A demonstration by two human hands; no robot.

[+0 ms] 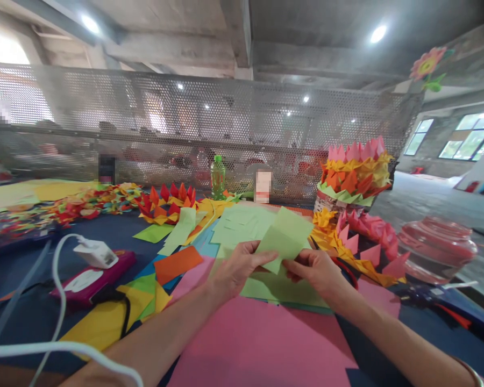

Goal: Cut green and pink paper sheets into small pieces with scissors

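My left hand (242, 263) pinches the left edge of a pale green sheet of paper (286, 236), thumb on top. At the sheet's lower right edge, my right hand (308, 269) grips the same paper between thumb and bent fingers. The sheet is tilted up above a stack of light green paper (242, 226). Under my forearms and nearer to me lies a large pink sheet (262, 344). An orange paper rectangle (178, 264) rests left of my left hand. Partly behind my right hand shows a red curved handle (349, 271).
On the left are a magenta power strip (92, 277) with a white charger (95, 252) and cables. Folded paper crowns (167, 203) and a green bottle (218, 177) stand farther back. To the right are a basket of folded paper (353, 172), a pink jar (435, 250) and a glue gun (439, 295).
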